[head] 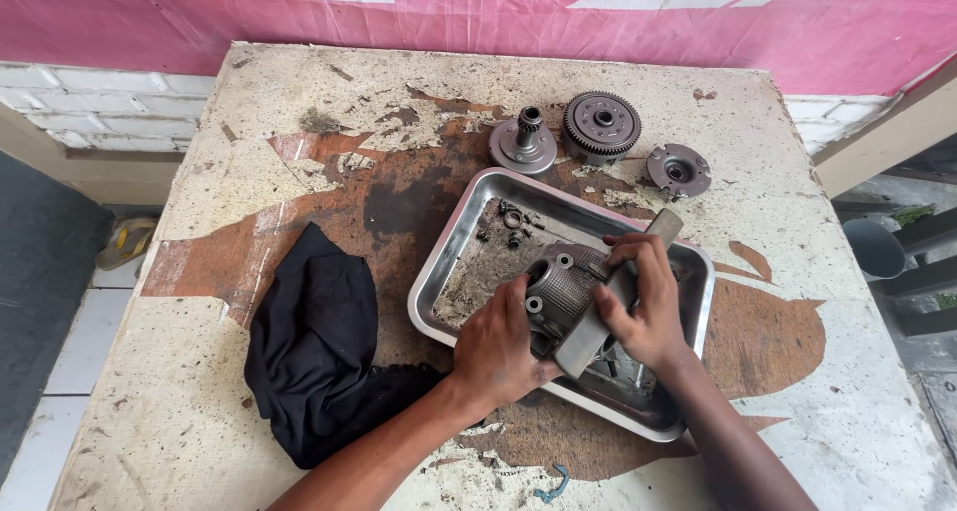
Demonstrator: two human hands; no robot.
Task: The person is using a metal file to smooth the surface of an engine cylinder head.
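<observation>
Disassembly under way: left hand (495, 348) grips clutch hub (563, 284) over metal tray (446, 262); right hand (643, 307) clamps flat bar (598, 317) against it; next, steady leverage.

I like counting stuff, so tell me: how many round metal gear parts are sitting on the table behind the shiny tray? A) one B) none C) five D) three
D: three round parts sit in a row behind the metal tray: a hub with a toothed shaft, a big toothed gear and a smaller round plate, all on the worn table.
</observation>
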